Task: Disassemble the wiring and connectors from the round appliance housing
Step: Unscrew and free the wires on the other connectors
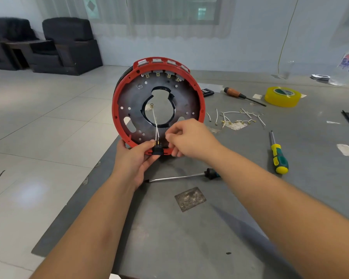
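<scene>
Head view, frame centre: housing (158, 103) upright on bench (189, 228) edge. Left grip (136, 158) pinched shut on black connector (157, 151) at lower rim; right grip (186, 137) closed beside white wires (156, 127), hold unclear.

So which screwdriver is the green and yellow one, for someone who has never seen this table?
Start at the red round housing held upright at the grey table's near-left edge, then look right past the right hand. The green and yellow screwdriver lies there, shaft pointing away. The other two have an orange-brown handle, by the yellow tape roll, and a black handle.
</scene>
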